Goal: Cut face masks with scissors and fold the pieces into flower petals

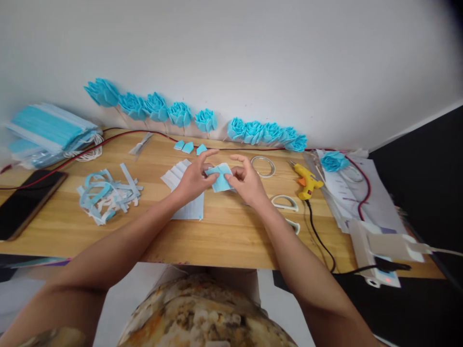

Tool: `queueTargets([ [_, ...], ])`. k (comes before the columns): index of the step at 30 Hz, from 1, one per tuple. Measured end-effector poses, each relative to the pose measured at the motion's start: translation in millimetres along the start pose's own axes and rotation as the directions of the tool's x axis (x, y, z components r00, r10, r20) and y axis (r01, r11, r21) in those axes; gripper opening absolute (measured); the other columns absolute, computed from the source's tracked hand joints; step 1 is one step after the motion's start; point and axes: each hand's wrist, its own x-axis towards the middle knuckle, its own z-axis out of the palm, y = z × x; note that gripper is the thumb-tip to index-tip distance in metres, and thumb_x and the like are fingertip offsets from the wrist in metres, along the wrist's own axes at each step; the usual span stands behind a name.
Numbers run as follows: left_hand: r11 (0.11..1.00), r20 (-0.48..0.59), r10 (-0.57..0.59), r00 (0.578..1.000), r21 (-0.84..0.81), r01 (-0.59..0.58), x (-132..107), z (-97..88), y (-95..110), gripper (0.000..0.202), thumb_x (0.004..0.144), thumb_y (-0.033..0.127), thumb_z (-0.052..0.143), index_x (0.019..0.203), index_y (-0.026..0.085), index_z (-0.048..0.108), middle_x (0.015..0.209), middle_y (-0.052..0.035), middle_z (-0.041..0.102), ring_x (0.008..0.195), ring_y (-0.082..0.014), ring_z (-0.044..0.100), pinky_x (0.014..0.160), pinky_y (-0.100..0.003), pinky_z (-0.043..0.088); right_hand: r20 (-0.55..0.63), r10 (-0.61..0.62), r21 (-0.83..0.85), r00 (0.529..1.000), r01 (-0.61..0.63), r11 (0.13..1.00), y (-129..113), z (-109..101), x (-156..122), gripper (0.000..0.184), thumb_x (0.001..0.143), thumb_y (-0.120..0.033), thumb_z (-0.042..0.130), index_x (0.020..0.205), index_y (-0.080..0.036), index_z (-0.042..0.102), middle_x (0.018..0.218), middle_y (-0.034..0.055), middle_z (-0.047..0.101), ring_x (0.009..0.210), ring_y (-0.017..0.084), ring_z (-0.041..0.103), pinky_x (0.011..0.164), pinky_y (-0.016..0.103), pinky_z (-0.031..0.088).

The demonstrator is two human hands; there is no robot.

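Note:
Between both hands is a small square of blue mask fabric (220,179), held above the middle of the table. My left hand (197,177) pinches its left side between thumb and fingers, with the index finger stretched out. On the other side my right hand (246,180) grips the right edge the same way. White pleated sheets (188,205) lie under and beside my left hand. Just beyond the hands sit several folded blue pieces (187,147). Scissors lie partly under my right forearm, their pale handles (285,203) showing and the blades mostly hidden.
Blue fabric roses (180,114) line the wall. Blue masks (50,127), a phone (31,200) and cut strips (108,193) lie left. To the right are a tape roll (263,166), a yellow glue gun (306,180), another rose (334,161) and a power strip (376,255) with cables.

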Motion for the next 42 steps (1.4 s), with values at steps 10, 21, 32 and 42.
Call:
queueTargets([
  [10, 0.982, -0.056, 0.001, 0.998, -0.187, -0.012, -2, -1.1, 13, 0.060, 0.089, 0.038, 0.069, 0.146, 0.026, 0.052, 0.077, 0.0004, 0.072, 0.072, -0.0172, 0.067, 0.073, -0.032, 0.054, -0.210, -0.067, 0.035, 0.975, 0.076, 0.996, -1, -4, 1, 0.024, 0.082, -0.037, 0.065, 0.096, -0.028, 0.048, 0.063, -0.0068, 0.045, 0.057, 0.013, 0.047, 0.057, 0.028, 0.037],
  [21, 0.998, -0.068, 0.064, 0.996, 0.019, -0.063, -5, 2.1, 5, 0.024, 0.083, 0.032, 0.073, 0.104, 0.026, 0.082, 0.093, -0.0017, 0.080, 0.086, -0.0187, 0.069, 0.079, -0.030, 0.054, -0.176, -0.172, -0.060, 0.969, 0.164, 0.985, -1, -3, 1, 0.014, 0.082, -0.034, 0.062, 0.087, -0.021, 0.065, 0.066, -0.0044, 0.043, 0.058, 0.010, 0.040, 0.056, 0.026, 0.032],
  [32, 0.996, -0.123, 0.082, 0.989, 0.036, -0.078, -3, 0.5, 5, 0.027, 0.085, 0.023, 0.069, 0.108, 0.027, 0.081, 0.072, 0.0025, 0.071, 0.061, -0.0115, 0.053, 0.059, -0.026, 0.044, -0.133, -0.101, 0.004, 0.986, 0.102, 0.995, 0, -6, 3, 0.023, 0.077, -0.036, 0.071, 0.094, -0.021, 0.071, 0.067, -0.0038, 0.049, 0.062, 0.011, 0.044, 0.058, 0.026, 0.037],
  [42, 0.995, -0.126, 0.099, 0.987, 0.003, -0.099, -1, -0.5, 0, 0.027, 0.081, 0.022, 0.074, 0.107, 0.025, 0.080, 0.077, 0.0001, 0.073, 0.067, -0.0133, 0.059, 0.063, -0.027, 0.049, -0.139, -0.114, -0.016, 0.984, 0.113, 0.993, 3, -7, 5, 0.024, 0.075, -0.034, 0.073, 0.096, -0.022, 0.075, 0.069, -0.0028, 0.055, 0.064, 0.012, 0.049, 0.061, 0.027, 0.042],
])
